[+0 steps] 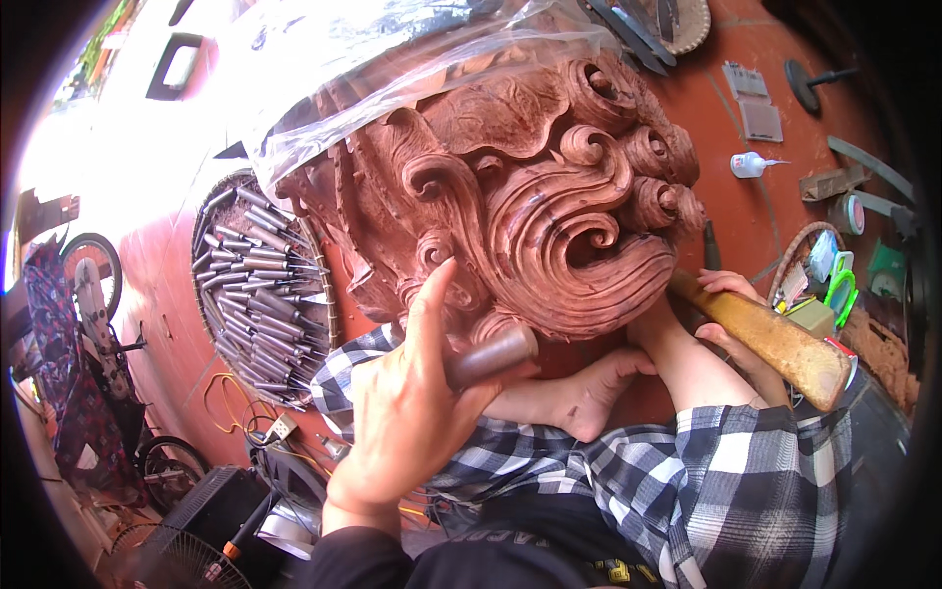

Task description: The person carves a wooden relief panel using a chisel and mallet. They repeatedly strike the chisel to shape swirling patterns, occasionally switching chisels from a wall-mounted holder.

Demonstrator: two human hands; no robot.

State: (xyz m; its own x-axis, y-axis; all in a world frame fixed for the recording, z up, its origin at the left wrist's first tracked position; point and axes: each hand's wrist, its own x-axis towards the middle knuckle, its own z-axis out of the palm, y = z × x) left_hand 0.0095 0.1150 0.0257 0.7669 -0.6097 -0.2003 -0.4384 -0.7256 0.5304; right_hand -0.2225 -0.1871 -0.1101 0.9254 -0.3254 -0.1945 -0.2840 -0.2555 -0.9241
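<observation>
A large reddish-brown wood carving (pixel 549 196) with deep curls and flowing ridges lies in front of me. My left hand (pixel 402 417) is closed round a chisel with a thick cylindrical metal handle (pixel 496 355). Its index finger stretches up along the carving's near left side, and the chisel's cutting end is hidden. On the right, my right hand (pixel 736 334) grips a yellowish-brown wooden mallet (pixel 775 339), fingers wrapped round it. The mallet lies slantwise over my right leg, apart from the chisel. My bare feet rest close to the carving's lower edge.
At left, a round wicker basket (pixel 322 245) holds many metal-handled chisels (pixel 257 294). Clear plastic sheeting (pixel 373 108) drapes the carving's far side. A small white bottle (pixel 751 165) lies on the red floor. A power socket (pixel 282 427) and a fan (pixel 162 555) stand lower left.
</observation>
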